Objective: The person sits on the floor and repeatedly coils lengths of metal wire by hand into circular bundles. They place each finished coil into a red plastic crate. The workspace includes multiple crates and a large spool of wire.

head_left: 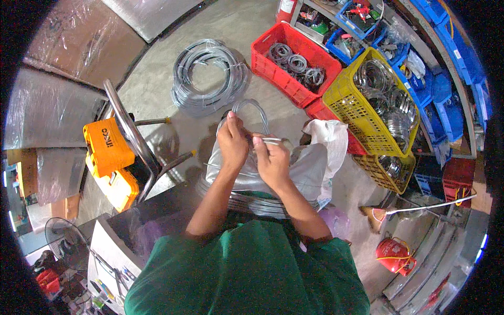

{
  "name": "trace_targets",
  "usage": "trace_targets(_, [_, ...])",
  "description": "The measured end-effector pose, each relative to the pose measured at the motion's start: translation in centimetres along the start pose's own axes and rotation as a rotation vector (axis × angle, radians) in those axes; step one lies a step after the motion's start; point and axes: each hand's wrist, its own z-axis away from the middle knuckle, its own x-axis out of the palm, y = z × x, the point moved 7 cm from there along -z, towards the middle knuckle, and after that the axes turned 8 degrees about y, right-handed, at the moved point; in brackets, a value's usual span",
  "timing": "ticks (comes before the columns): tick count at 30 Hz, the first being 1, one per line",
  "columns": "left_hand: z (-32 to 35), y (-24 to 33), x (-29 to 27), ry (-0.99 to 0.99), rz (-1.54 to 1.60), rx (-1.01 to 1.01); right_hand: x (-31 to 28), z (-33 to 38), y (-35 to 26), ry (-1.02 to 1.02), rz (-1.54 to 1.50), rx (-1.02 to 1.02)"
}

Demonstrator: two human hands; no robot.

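The left hand (pixel 232 145) and right hand (pixel 273 161) pinch a wire loop (pixel 262 112) between fingers, apparently gathering or tying it; next likely calls for steady tension.

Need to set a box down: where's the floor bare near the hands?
Widest: floor beyond the big wire coil, between the wrapped boxes and red crate. Narrower: strip between the white sack and lower yellow crate. Crowded: far right, crates beside blue bins; and around the left hand and right hand, where wire loop and sack leave little room.
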Motion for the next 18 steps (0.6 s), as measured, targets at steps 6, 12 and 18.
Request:
trace_targets(6, [0.7,0.0,0.6,-0.234,-0.039,-0.105,-2.3,-0.6,-0.6,-0.042,-0.211,0.176])
trace_targets(12, [2.6,0.0,0.4,-0.41,0.036,-0.396,-3.9,-2.6,-2.4,-0.18,-0.312,0.255])
trace_targets(18, [2.5,1.3,0.0,-0.555,-0.003,-0.34,-6.1,-5.4,-3.7,-0.102,-0.373,0.279])
